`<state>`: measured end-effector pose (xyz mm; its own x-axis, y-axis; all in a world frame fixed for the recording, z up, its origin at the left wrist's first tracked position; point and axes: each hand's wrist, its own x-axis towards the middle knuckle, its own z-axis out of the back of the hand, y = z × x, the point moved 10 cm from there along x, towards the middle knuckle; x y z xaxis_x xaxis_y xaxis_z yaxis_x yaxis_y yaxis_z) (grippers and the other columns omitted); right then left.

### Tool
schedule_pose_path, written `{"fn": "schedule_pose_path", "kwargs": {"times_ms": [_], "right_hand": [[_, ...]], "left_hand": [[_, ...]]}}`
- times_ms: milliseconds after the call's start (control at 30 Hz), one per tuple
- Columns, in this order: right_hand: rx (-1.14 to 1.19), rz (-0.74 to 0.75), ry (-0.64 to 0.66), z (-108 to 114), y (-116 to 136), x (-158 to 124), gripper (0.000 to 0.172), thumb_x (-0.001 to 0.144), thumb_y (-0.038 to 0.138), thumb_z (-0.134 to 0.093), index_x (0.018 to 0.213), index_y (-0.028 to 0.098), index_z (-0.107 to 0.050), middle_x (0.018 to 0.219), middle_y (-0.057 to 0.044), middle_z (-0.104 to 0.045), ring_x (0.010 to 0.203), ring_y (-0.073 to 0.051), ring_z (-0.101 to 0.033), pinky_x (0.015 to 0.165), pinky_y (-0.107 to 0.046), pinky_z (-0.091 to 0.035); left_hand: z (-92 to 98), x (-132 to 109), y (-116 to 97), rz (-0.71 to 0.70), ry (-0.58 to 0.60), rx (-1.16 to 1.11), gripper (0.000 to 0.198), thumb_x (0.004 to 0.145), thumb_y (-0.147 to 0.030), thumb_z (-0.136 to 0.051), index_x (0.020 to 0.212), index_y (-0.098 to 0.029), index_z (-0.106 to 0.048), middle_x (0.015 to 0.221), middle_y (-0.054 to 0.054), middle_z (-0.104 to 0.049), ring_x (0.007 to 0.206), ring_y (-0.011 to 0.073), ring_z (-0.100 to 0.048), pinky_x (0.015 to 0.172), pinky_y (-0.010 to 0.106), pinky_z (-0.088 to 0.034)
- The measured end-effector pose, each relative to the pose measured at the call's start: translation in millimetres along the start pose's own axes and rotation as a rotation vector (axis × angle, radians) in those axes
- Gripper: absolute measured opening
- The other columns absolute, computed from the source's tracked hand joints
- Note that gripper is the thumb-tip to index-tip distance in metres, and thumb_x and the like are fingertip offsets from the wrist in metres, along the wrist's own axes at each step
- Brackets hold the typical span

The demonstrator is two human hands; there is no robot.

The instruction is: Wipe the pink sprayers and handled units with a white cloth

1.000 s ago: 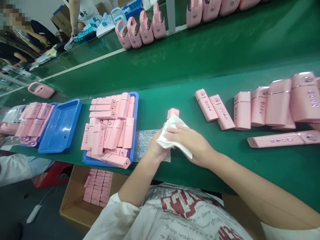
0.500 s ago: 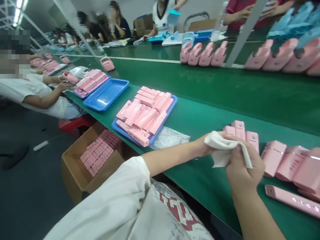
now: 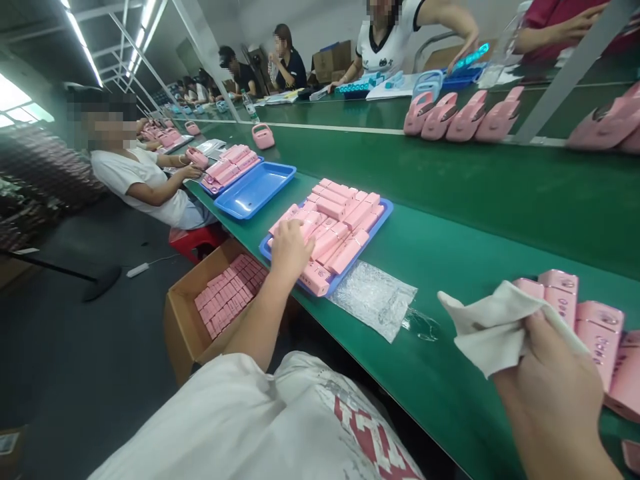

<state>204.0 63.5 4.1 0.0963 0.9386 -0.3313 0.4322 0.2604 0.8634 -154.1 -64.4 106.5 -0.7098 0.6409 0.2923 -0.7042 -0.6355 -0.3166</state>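
My left hand [image 3: 290, 251] reaches into the blue tray [image 3: 383, 217] heaped with pink oblong devices [image 3: 340, 223]. Its fingers curl over the pile at the tray's near left corner, but what they grip is hidden. My right hand [image 3: 553, 390] is closed on a white cloth [image 3: 495, 327] at the lower right, just in front of a row of pink devices [image 3: 597, 330] standing on the green bench [image 3: 450, 247].
A clear plastic bag [image 3: 375, 297] lies beside the tray. An empty blue tray [image 3: 255, 190] and another filled one [image 3: 230, 167] lie further left. A cardboard box [image 3: 193, 320] of pink parts sits on the floor. Other people work along both sides.
My left hand left the cloth and the pink device and moved left to the tray. The device I was wiping is out of my hands. The view swung left.
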Motion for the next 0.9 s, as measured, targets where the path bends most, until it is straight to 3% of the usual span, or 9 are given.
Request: {"fn": "schedule_pose_path", "kwargs": {"times_ms": [100,300,433,533,633,700,900], "right_hand": [[-0.017,-0.02,0.048,-2.5,-8.8,1.0,0.013,0.069,0.025,-0.073,0.081,0.02,-0.072,0.088,-0.004,-0.064,0.075,-0.014,-0.063,0.058,-0.019,-0.059],[-0.056,0.007,0.063,1.2,-18.5,5.2,0.015,0.069,0.03,-0.076,0.083,0.025,-0.074,0.088,-0.003,-0.067,0.073,-0.015,-0.065,0.053,-0.016,-0.058],[-0.067,0.026,0.089,-2.2,-20.4,9.6,0.013,0.071,0.029,-0.075,0.083,0.024,-0.072,0.085,-0.002,-0.067,0.073,-0.016,-0.065,0.051,-0.016,-0.057],[-0.03,-0.086,-0.019,3.2,-27.4,9.8,0.011,0.068,0.024,-0.074,0.078,0.02,-0.071,0.088,-0.003,-0.067,0.078,-0.016,-0.064,0.054,-0.018,-0.058],[0.026,-0.13,-0.044,-0.1,-26.5,6.9,0.017,0.063,0.023,-0.075,0.078,0.016,-0.07,0.086,-0.003,-0.066,0.078,-0.015,-0.063,0.056,-0.021,-0.058],[0.045,-0.096,-0.004,-5.7,-21.2,5.9,0.023,0.061,0.025,-0.076,0.08,0.015,-0.069,0.084,-0.002,-0.066,0.075,-0.013,-0.062,0.056,-0.02,-0.058],[0.08,-0.092,0.036,-8.0,-21.4,10.4,0.027,0.061,0.028,-0.076,0.082,0.015,-0.066,0.081,0.001,-0.065,0.072,-0.012,-0.063,0.058,-0.024,-0.058]], "left_hand": [[-8.8,0.2,42.0,0.122,0.081,0.13,0.039,0.079,-0.028,-0.062,0.111,-0.009,-0.051,0.113,0.019,-0.055,0.111,0.0328,-0.052,0.094,0.045,-0.041],[-23.9,-4.8,59.5,0.132,0.13,-0.054,0.026,0.078,-0.03,-0.061,0.098,-0.014,-0.056,0.098,0.012,-0.065,0.092,0.0263,-0.061,0.081,0.038,-0.047],[-13.2,-5.9,71.8,0.115,0.105,-0.199,0.03,0.083,-0.04,-0.052,0.098,-0.015,-0.06,0.088,0.007,-0.067,0.077,0.0193,-0.062,0.069,0.03,-0.048],[11.9,-5.6,70.0,0.077,0.001,-0.395,0.034,0.083,-0.044,-0.052,0.095,-0.014,-0.061,0.083,0.004,-0.067,0.073,0.0165,-0.062,0.066,0.027,-0.048],[39.9,-5.9,41.4,-0.031,-0.14,-0.656,0.029,0.081,-0.041,-0.057,0.089,-0.015,-0.064,0.084,0.004,-0.068,0.08,0.0173,-0.063,0.075,0.028,-0.049],[40.7,-7.6,6.5,-0.125,-0.118,-0.819,0.023,0.082,-0.037,-0.058,0.087,-0.016,-0.066,0.089,0.005,-0.07,0.088,0.0181,-0.065,0.082,0.03,-0.049],[-7.7,-27.8,-109.0,-0.303,0.095,-1.066,0.015,0.083,-0.029,-0.06,0.091,-0.018,-0.066,0.09,0.006,-0.07,0.087,0.0169,-0.065,0.081,0.029,-0.049]]}}
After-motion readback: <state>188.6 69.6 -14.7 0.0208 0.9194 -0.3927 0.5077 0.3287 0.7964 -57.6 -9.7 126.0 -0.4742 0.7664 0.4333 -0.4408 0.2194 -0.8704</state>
